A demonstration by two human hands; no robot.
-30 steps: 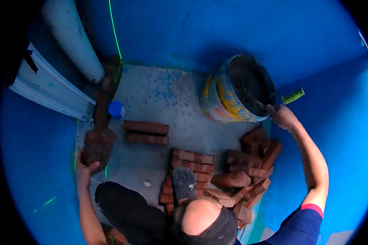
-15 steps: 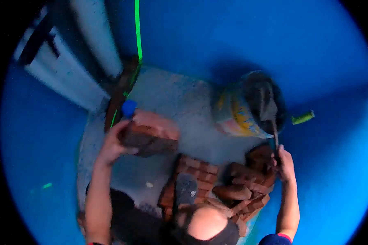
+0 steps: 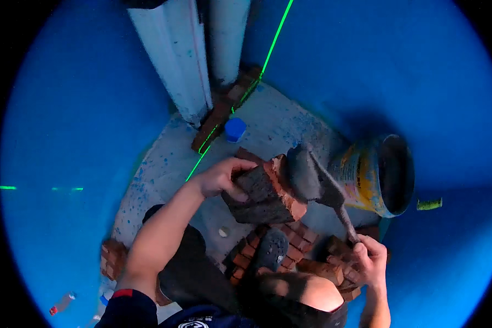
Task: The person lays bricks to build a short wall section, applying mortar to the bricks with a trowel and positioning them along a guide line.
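Observation:
My left hand (image 3: 224, 177) grips a reddish-brown brick (image 3: 257, 199) by its near-left end, thumb on one face and fingers over the top. Held in the air, the brick is tilted, with a rough orange end to the right. My right hand (image 3: 370, 259) is wrapped round the handle of a trowel (image 3: 331, 191). Grey mortar appears to cover the blade, which is at the brick's orange end; whether they touch I cannot tell. To the right, a paint-stained bucket (image 3: 361, 180) lies tipped with its dark mouth facing right.
Stacked bricks (image 3: 300, 240) lie by my shoe (image 3: 272, 249), loose ones to their right. A low brick row (image 3: 218, 117) runs past white pipes (image 3: 224, 44), crossed by a green laser line. A blue round object (image 3: 235, 130) sits beside it. Blue walls (image 3: 82, 126) close in both sides.
The trowel has come out of the bucket and moved left to the brick's end. My left hand has raised and tilted the brick. The whole view has swung.

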